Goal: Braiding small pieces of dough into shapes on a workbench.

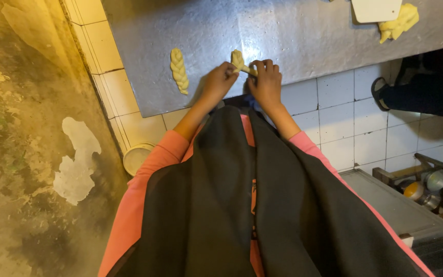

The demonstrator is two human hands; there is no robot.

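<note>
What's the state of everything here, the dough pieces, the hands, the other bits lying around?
Finished braid: fully plaited, lying alone on the metal counter.
Dough in hand: partly braided, strands pinched by both hands.
Left hand: closed on the dough.
Right hand: closed on the dough.
Dough pile: unshaped strips, heaped at the counter's far edge.
White scraper: lying flat, beside the pile.
White bowl: on the floor, contents not visible.

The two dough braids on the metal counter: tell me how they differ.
The finished braid lies alone on the metal counter, untouched; the braid in progress is pinched between the left hand and right hand. The finished braid shows its whole plaited length; the braid in progress shows only a short plaited end, the rest hidden by fingers. Both are pale yellow dough, plaited, and lie near the counter's front edge.
</note>
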